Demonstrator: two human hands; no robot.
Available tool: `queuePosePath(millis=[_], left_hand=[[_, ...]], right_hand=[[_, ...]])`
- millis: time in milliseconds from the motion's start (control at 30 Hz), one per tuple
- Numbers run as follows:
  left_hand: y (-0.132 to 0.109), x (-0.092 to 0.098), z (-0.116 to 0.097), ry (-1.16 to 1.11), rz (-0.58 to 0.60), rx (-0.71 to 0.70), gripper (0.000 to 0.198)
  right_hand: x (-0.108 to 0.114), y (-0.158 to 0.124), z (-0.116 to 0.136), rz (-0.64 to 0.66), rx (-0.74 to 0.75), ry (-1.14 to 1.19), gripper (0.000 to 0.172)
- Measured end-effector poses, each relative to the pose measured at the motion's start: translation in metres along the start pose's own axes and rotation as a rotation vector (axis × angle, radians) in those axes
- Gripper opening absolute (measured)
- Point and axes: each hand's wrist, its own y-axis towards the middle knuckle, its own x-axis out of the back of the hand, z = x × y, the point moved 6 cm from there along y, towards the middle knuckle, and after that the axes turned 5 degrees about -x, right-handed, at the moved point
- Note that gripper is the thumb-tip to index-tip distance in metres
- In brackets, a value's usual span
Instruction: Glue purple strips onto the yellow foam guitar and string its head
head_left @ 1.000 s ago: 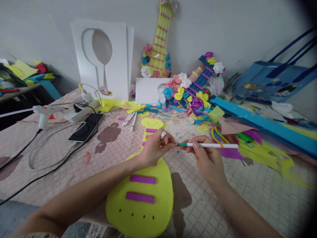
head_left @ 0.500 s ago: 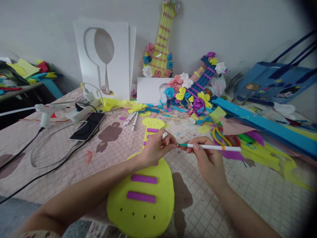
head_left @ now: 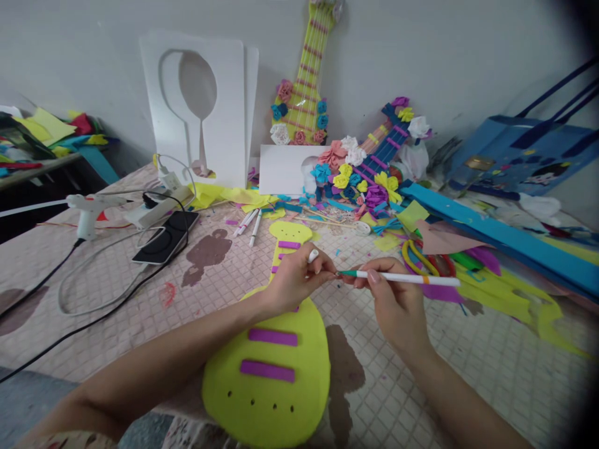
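Observation:
Held level in my right hand [head_left: 397,308] is a white marker [head_left: 414,279] with an orange band and a bare green tip pointing left. My left hand [head_left: 299,277] is closed, and a short white marker cap [head_left: 313,255] sticks up from its curled fingers. Its thumb and forefinger pinch together right at the green tip; whatever is between them is too small to make out. Below the hands lies a yellow toy guitar [head_left: 224,380] with purple strips across it and several dark holes near its bottom edge. My left wrist covers part of its neck and body.
Several white markers [head_left: 255,227] lie beyond the guitar. To the left are a glue gun [head_left: 87,215], a black phone [head_left: 163,240] and cables. Scissors with yellow and red handles [head_left: 416,259] and coloured paper lie right. Flower-trimmed guitars [head_left: 306,109] and white boards [head_left: 229,112] stand against the wall.
The view has shifted very slightly. My right hand and the marker sit a touch farther right; my left hand keeps its pinch at the tip.

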Motion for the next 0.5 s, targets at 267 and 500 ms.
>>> queuePosePath(millis=[267, 500], left_hand=[[-0.0002, 0.0001, 0.0009, 0.012, 0.008, 0.012, 0.031], [0.0001, -0.0007, -0.0003, 0.022, 0.025, 0.021, 0.031]], right_hand=[[0.0001, -0.0012, 0.0008, -0.003, 0.001, -0.032, 0.011], [-0.0002, -0.001, -0.0008, 0.005, -0.003, -0.038, 0.01]])
